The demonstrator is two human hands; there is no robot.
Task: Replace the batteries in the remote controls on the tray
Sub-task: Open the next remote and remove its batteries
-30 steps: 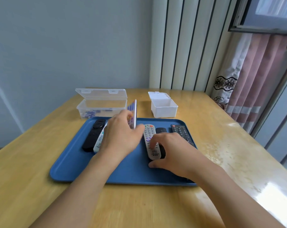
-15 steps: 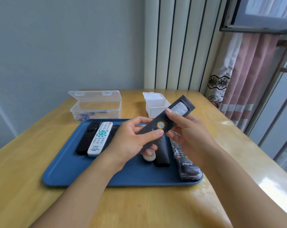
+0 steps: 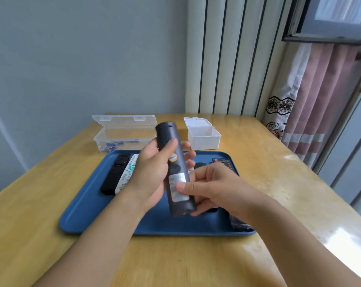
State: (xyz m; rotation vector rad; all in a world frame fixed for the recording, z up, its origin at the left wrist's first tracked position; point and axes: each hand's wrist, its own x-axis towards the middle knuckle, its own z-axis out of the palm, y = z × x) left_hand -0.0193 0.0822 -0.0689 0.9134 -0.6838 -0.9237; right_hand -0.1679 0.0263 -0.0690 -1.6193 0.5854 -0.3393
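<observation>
I have a dark remote (image 3: 176, 168) lifted above the blue tray (image 3: 88, 206), back side up, tilted with its far end higher. My left hand (image 3: 152, 172) is wrapped around its upper half, thumb laid across the back and fingertips (image 3: 189, 155) showing past the far edge. My right hand (image 3: 212, 187) grips the lower end, thumb pressing on the silver label (image 3: 176, 181) and fingers curled underneath.

Beyond my left knuckles, a black remote (image 3: 113, 175) and a white remote (image 3: 126, 172) lie side by side on the tray. Past my right fingers another dark remote (image 3: 225, 162) peeks out, mostly hidden by the hand. Behind the tray on the wooden table (image 3: 279, 172) stand an open clear box (image 3: 121, 135) holding batteries (image 3: 111, 146), and an open white box (image 3: 203, 134) beside it.
</observation>
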